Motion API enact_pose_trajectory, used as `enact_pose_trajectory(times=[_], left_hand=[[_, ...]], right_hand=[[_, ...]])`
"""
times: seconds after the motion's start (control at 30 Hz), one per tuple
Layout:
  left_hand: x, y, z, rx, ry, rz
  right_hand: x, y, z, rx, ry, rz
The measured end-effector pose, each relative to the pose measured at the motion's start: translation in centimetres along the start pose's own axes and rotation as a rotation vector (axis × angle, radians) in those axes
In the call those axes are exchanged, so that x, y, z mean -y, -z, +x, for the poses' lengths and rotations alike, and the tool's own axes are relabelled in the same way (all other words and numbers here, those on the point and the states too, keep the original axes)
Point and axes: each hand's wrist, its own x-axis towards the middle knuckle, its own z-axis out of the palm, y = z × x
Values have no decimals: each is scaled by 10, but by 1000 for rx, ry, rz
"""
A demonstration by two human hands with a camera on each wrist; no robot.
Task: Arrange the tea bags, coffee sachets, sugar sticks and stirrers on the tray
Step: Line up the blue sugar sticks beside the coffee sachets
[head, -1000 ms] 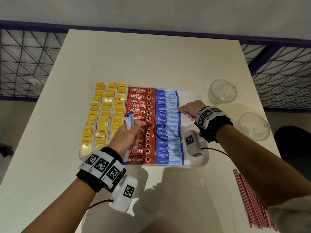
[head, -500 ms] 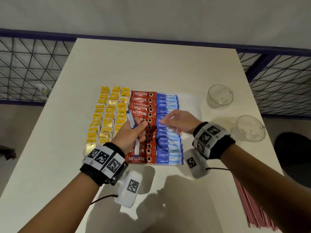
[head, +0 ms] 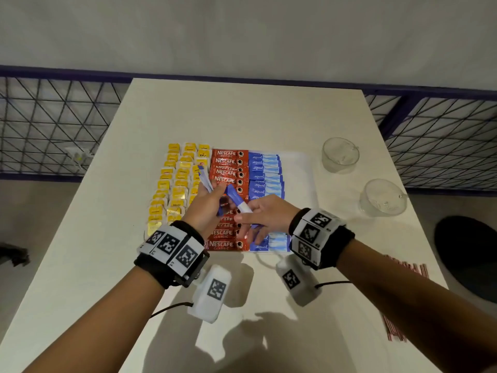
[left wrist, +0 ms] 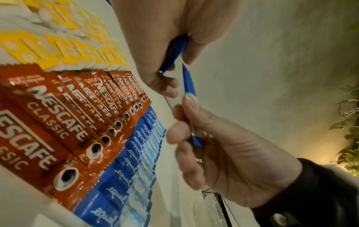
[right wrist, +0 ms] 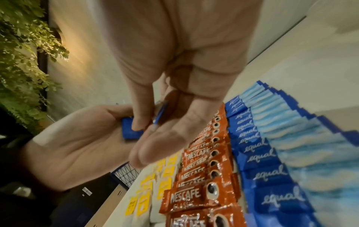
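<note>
On the white tray point(head: 295, 168) lie columns of yellow tea bags point(head: 174, 189), red Nescafe sachets point(head: 227, 162) and blue Equal sugar sticks point(head: 265, 168). Above the sachets, my left hand point(head: 211, 193) grips a small bunch of blue sugar sticks point(head: 205, 178). My right hand point(head: 248, 215) meets it and pinches one blue-and-white sugar stick point(head: 238, 201) between thumb and fingers. The left wrist view shows that stick point(left wrist: 189, 86) pinched by the right hand point(left wrist: 223, 145), with its top end at the left hand point(left wrist: 165, 38). Red stirrers point(head: 403, 267) lie on the table at the right, partly behind my right forearm.
Two clear glass cups point(head: 340, 154) point(head: 383, 197) stand on the table right of the tray. A bare strip of tray lies right of the sugar column. Wire-mesh railings point(head: 53, 125) flank the table on both sides, and a dark round seat point(head: 468, 254) is at the right.
My right hand left the sugar column's right edge, moved left to my left hand and took hold of one stick from the bunch. The left hand stayed over the sachets.
</note>
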Motion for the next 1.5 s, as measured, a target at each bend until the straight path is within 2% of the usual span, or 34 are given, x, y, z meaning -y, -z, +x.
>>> enact_pose_trajectory(times=[0.17, 0.23, 0.33, 0.4, 0.43, 0.63, 0.8, 0.97, 1.1, 1.23, 1.3, 1.5], left_hand=[[0, 11, -8, 71, 34, 162], [-2, 10, -14, 138, 100, 240], [-6, 5, -19, 219, 251, 376], [-5, 2, -20, 221, 270, 435], [-3, 2, -19, 209, 257, 438], [10, 7, -7, 153, 170, 476], [17, 10, 4, 111, 134, 566], [20, 7, 11, 117, 135, 557], [20, 5, 19, 135, 153, 585], [16, 6, 27, 129, 151, 593], [16, 8, 30, 118, 163, 571], [23, 16, 36, 83, 194, 588]], right_hand=[[0, 12, -9, -45, -14, -97], [1, 12, -11, -65, -34, -151], [1, 9, -14, -93, -28, -467], [1, 7, -15, -126, 13, -699], [0, 7, -16, -144, 29, -735], [-16, 20, -15, -219, 8, -652], [-27, 39, -7, -377, 18, -233], [-35, 54, -1, -336, -4, -49], [-34, 68, 7, -317, -30, 36], [-36, 96, 25, -492, -66, 92], [-38, 106, 36, -536, -89, 91], [-41, 115, 66, -517, -151, 35]])
